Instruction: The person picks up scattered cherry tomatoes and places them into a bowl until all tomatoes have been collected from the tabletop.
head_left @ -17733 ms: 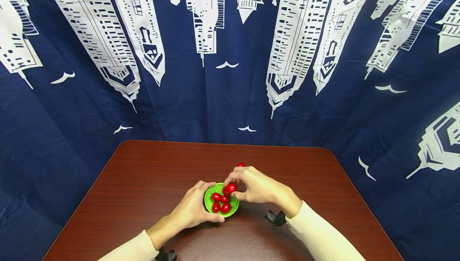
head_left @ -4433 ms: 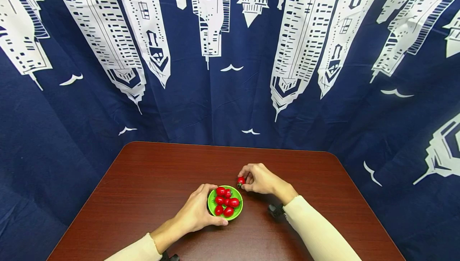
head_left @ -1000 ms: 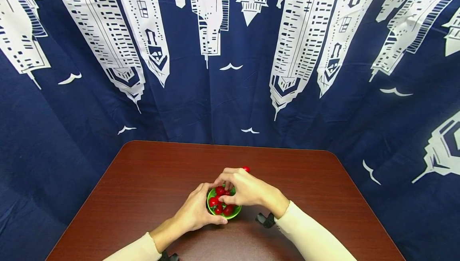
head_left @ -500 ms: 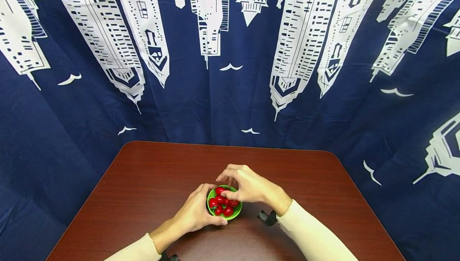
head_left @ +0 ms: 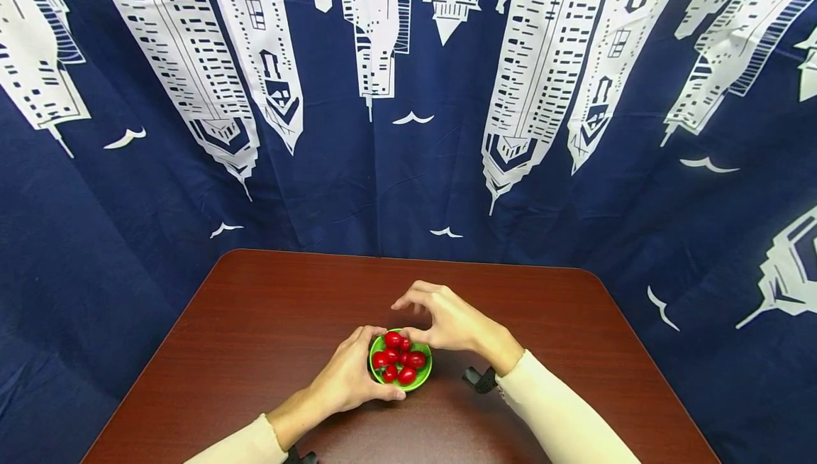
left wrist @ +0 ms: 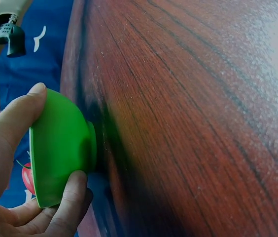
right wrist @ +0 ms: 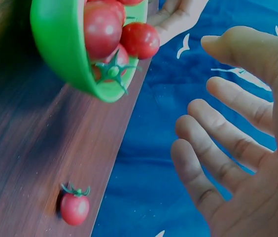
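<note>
My left hand (head_left: 343, 372) grips the green bowl (left wrist: 60, 143), thumb on the near side and fingers round the far side. Several red cherry tomatoes (head_left: 391, 356) lie inside it, one with a green calyx (right wrist: 113, 72) showing in the right wrist view. Just above the bowl's far right rim, my right hand (head_left: 447, 318) holds nothing, its fingers spread and slightly bent. A single cherry tomato (right wrist: 75, 208) with its green top sits on the table away from the bowl; in the head view the right hand hides it.
The bowl stands on a brown wood-grain table (head_left: 287, 308) with rounded far corners. Behind it hangs a dark blue cloth (head_left: 332, 187) printed with white buildings and birds. A black wrist device (head_left: 480, 380) is strapped under the right sleeve.
Over the last second my right hand has come up out of the bowl and back toward the far right, its fingers opening. The left hand has kept its hold on the bowl.
</note>
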Tool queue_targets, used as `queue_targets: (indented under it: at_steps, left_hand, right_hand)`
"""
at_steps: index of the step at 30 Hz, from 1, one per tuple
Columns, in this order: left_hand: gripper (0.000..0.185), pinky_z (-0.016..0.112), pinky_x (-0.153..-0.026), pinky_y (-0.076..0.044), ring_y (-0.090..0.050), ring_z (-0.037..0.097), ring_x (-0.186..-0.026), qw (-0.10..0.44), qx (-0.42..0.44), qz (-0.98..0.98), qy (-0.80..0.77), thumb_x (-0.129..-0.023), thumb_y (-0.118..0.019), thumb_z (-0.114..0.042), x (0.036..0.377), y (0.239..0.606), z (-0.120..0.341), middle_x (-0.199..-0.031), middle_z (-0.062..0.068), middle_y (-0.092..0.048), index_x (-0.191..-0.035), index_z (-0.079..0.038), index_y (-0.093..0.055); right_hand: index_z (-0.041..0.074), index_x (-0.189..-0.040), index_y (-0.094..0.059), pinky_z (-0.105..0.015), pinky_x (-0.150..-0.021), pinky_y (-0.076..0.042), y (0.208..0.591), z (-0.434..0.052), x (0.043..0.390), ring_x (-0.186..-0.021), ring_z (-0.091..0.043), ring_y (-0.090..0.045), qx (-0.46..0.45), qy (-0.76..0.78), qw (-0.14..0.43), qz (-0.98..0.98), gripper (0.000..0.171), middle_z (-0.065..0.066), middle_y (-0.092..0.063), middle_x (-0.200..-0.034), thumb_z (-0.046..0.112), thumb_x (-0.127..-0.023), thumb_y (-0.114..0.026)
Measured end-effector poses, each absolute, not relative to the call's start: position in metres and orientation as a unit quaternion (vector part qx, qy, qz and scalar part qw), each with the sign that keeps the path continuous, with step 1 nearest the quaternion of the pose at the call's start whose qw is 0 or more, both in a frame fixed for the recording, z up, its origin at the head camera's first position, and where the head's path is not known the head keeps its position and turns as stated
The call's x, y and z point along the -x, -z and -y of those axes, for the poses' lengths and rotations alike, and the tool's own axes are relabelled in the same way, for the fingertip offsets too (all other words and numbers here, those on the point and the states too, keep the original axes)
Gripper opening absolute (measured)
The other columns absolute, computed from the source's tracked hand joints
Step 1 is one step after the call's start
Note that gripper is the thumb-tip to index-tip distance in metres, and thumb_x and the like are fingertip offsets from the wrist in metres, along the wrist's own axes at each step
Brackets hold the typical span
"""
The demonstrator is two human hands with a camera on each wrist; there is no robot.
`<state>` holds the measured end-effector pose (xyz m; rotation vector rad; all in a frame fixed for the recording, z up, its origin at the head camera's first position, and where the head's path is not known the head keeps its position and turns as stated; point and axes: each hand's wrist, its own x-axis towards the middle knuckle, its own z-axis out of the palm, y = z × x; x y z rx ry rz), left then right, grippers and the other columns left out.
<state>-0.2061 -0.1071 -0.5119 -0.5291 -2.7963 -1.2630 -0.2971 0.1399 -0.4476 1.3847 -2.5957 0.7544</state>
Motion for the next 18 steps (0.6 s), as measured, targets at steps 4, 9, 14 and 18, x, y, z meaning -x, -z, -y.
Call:
queue_targets:
  at_steps: [4, 9, 14, 18]
  left_hand:
    - [0.100, 0.054, -0.111, -0.065, -0.072, 0.027, -0.128, 0.011, 0.170, 0.897, 0.407, -0.069, -0.115, -0.044, 0.207, 0.512, 0.107, -0.139, 0.008, -0.072, -0.147, -0.006, -0.064]
    - [0.100, 0.055, -0.111, -0.064, -0.072, 0.028, -0.129, 0.007, 0.171, 0.896, 0.410, -0.070, -0.114, -0.043, 0.207, 0.511, 0.107, -0.139, 0.008, -0.071, -0.147, -0.006, -0.063]
    - [0.102, 0.055, -0.113, -0.064, -0.072, 0.029, -0.131, 0.005, 0.166, 0.896, 0.413, -0.068, -0.115, -0.042, 0.206, 0.511, 0.107, -0.141, 0.008, -0.072, -0.147, -0.005, -0.063]
    - [0.102, 0.056, -0.113, -0.063, -0.072, 0.030, -0.132, 0.005, 0.165, 0.896, 0.412, -0.068, -0.115, -0.042, 0.205, 0.511, 0.107, -0.142, 0.009, -0.072, -0.148, -0.005, -0.063]
  right_hand:
    - [0.016, -0.136, -0.083, -0.042, -0.093, -0.071, 0.449, -0.144, 0.302, -0.106, -0.030, -0.082, -0.442, -0.252, 0.048, 0.860, 0.040, -0.005, -0.081, -0.128, 0.023, -0.098, -0.090]
    - [0.017, -0.137, -0.083, -0.047, -0.091, -0.071, 0.454, -0.151, 0.308, -0.107, -0.028, -0.080, -0.425, -0.258, 0.053, 0.866, 0.041, -0.005, -0.079, -0.132, 0.024, -0.097, -0.092]
    - [0.023, -0.139, -0.082, -0.045, -0.095, -0.069, 0.460, -0.157, 0.314, -0.110, -0.021, -0.077, -0.396, -0.243, 0.054, 0.884, 0.043, 0.000, -0.078, -0.137, 0.029, -0.097, -0.093]
    - [0.026, -0.140, -0.082, -0.040, -0.098, -0.066, 0.464, -0.162, 0.319, -0.115, -0.024, -0.076, -0.375, -0.228, 0.055, 0.897, 0.045, 0.004, -0.075, -0.141, 0.033, -0.097, -0.092]
